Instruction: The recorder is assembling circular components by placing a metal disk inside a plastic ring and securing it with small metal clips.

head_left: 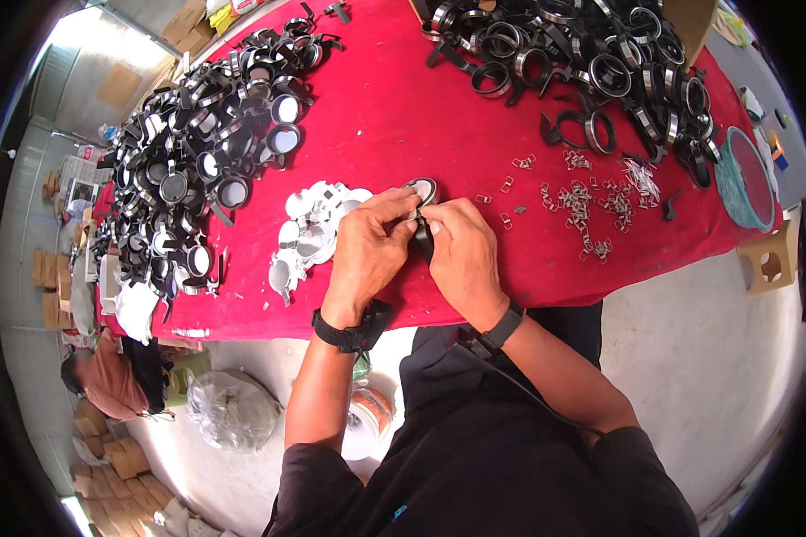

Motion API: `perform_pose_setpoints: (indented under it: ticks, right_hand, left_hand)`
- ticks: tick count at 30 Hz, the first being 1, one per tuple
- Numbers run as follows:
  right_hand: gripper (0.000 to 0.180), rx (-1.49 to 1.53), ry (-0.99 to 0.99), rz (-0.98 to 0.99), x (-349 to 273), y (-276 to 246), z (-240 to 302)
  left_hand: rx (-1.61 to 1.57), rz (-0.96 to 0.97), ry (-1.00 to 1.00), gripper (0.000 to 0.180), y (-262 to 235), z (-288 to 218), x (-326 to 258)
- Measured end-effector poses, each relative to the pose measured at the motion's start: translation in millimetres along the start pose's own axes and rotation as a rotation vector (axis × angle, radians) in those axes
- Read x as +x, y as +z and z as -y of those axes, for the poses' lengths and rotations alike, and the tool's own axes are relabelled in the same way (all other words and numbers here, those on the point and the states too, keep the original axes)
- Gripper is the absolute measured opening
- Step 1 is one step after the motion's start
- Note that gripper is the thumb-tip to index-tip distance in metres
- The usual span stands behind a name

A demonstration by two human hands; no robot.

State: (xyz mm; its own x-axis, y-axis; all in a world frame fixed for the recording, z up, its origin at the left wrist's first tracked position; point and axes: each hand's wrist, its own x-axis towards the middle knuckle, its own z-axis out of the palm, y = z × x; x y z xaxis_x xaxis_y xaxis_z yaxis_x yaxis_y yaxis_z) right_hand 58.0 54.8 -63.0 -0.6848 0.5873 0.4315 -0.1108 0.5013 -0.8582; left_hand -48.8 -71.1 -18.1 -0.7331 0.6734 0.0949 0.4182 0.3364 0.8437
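Both my hands are closed on one round black part (428, 186) with a metallic rim, a pale disc inside and a black handle pointing toward me. The fingers of my left hand (367, 255) press on its left side and face. My right hand (464, 259) pinches near the joint of ring and handle; its fingertips hide whatever small piece is there. Left of my hands lies a loose pile of shiny pale discs (312, 237) with tabs. Small metal clips (575, 204) are scattered to the right, beside a heap of thin silvery pins (641, 182).
Red cloth (376, 116) covers the table. Black parts with discs (210, 166) are heaped at left; black rings with handles (609, 76) spill from a carton at far right. A teal-rimmed basket (745, 179) stands at the right edge. Another person (116, 376) is at lower left, near a plastic bag (233, 410).
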Motion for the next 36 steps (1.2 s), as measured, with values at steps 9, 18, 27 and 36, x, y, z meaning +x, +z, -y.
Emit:
perform_pose_setpoints:
  ticks: [9, 18, 27, 36]
  right_hand:
    - [0.022, 0.031, 0.002, -0.009, -6, -2, 1]
    - [0.015, 0.126, 0.391, 0.219, 23, -10, -12]
    - [0.012, 0.017, 0.283, 0.088, 12, 2, -10]
    - [0.006, 0.134, 0.317, 0.038, 7, 1, -3]
  left_hand:
    - [0.064, -0.065, 0.026, 0.033, 6, -1, -1]
    - [0.110, 0.025, 0.041, 0.040, 0, -7, 2]
    - [0.069, -0.037, 0.029, 0.036, 4, -3, 3]
    - [0.046, -0.054, 0.013, 0.035, 7, -6, 2]
